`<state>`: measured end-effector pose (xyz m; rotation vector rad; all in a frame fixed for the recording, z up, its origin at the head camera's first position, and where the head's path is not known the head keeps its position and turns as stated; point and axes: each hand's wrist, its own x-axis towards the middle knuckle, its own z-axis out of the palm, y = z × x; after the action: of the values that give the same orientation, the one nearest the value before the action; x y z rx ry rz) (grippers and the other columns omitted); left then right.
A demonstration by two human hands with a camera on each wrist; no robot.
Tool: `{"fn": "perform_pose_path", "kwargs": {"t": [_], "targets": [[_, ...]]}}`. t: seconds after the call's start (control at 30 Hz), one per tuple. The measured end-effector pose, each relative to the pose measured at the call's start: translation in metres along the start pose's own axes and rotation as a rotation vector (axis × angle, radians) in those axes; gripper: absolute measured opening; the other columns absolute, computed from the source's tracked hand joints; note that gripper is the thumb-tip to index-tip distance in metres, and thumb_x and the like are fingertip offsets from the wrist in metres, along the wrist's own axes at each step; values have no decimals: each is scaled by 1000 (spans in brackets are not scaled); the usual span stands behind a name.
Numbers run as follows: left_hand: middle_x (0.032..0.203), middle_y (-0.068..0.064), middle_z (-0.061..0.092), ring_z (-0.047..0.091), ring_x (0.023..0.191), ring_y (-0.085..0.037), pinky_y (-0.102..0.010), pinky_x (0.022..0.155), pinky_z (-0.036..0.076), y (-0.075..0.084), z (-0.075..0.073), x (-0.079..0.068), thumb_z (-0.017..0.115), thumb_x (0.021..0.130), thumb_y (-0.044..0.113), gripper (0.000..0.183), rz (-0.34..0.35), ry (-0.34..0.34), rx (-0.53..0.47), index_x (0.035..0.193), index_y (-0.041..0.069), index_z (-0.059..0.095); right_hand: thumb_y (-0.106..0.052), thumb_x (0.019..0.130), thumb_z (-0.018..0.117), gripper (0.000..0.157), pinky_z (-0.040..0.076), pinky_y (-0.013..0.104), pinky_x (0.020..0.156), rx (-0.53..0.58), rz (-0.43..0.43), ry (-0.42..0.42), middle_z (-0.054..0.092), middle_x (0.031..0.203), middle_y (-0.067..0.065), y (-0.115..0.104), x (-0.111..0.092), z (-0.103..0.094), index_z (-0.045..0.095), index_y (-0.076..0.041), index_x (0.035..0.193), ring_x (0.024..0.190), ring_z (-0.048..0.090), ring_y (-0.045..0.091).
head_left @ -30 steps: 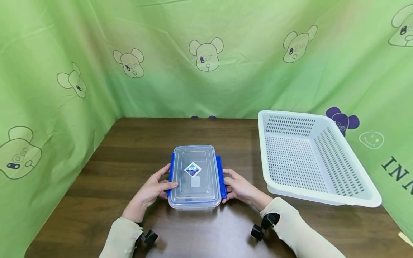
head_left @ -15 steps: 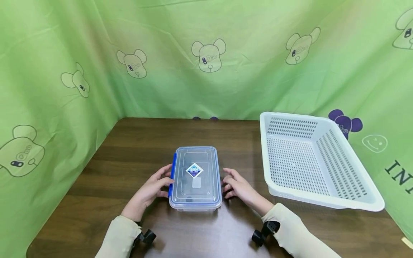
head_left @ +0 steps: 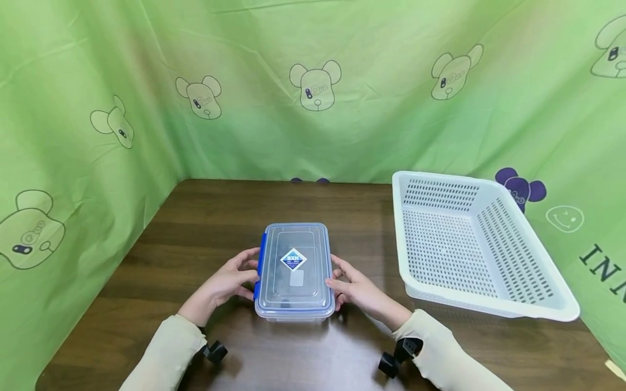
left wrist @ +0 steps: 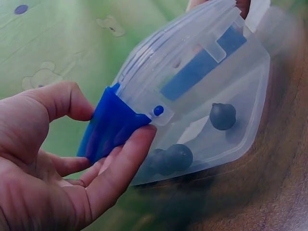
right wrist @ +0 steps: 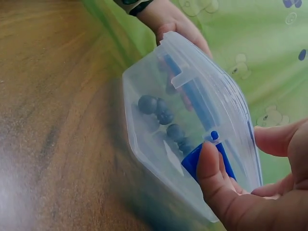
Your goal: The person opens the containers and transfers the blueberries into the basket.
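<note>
Left of the white perforated basket (head_left: 440,250) lies the clear food container (head_left: 313,304). Its basket-side latch (right wrist: 193,162), jutting out a second ago, no longer does, so that side is perhaps fastened. The right hand (head_left: 356,289) now grips there; the left hand (head_left: 222,283) pinches the far-side latch (left wrist: 107,124), away from the basket.

Basket (head_left: 399,233) blocks R side, rm behind box (head_left: 293,288)

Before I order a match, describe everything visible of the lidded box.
The box is clear, rectangular, plastic-looking, its lid on and carrying a diamond label, with blue side clips. Dark round objects show inside. It rests flat on the table; the left hand pinches one clip, the right hand touches the other and the lid's edge.
</note>
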<state>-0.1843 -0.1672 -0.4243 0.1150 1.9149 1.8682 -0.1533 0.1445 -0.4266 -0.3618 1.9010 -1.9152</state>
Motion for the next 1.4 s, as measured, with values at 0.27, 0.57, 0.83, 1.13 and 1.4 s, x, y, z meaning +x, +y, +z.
{"fn": "perform_pose_path", "kwargs": {"t": [0.27, 0.57, 0.83, 1.13, 1.4], "targets": [[115, -18, 42, 59, 78, -19, -33, 57, 57, 6, -1, 4, 55, 78, -3, 91, 0, -84, 10, 156, -3, 8, -2, 100, 50, 75, 51, 25, 56, 10, 9, -46, 39, 101, 12, 1, 1, 1, -1, 8, 155, 64, 55, 14], [115, -22, 37, 59, 87, -21, -38, 64, 58, 7, 2, 4, 52, 89, 0, 86, 20, -201, 65, 160, 7, 2, -2, 101, 49, 75, 50, 25, 56, -25, 25, -55, 41, 98, 13, -6, 0, 4, -2, 9, 154, 63, 54, 16], [143, -34, 14, 57, 104, -42, -56, 72, 56, 16, 18, -2, 46, 91, 0, 83, 16, -122, 220, 158, 5, -2, -2, 100, 49, 74, 51, 27, 56, -56, 30, -48, 42, 98, 14, -10, 0, 3, 0, 10, 154, 64, 54, 17], [151, -35, 6, 41, 120, -49, -51, 74, 57, 18, 25, -2, 43, 91, -2, 82, 36, -77, 280, 155, -4, -8, -3, 101, 48, 74, 52, 28, 57, -107, 22, -57, 45, 98, 15, -11, -2, 2, -2, 12, 153, 62, 55, 17], [137, -32, 41, 65, 96, -29, -51, 77, 57, 6, 3, 0, 47, 96, 3, 80, 28, -211, 102, 159, 7, -2, -4, 100, 52, 76, 53, 29, 58, -83, -2, -75, 46, 98, 15, -5, -3, -3, 1, 13, 153, 66, 58, 18]]}}
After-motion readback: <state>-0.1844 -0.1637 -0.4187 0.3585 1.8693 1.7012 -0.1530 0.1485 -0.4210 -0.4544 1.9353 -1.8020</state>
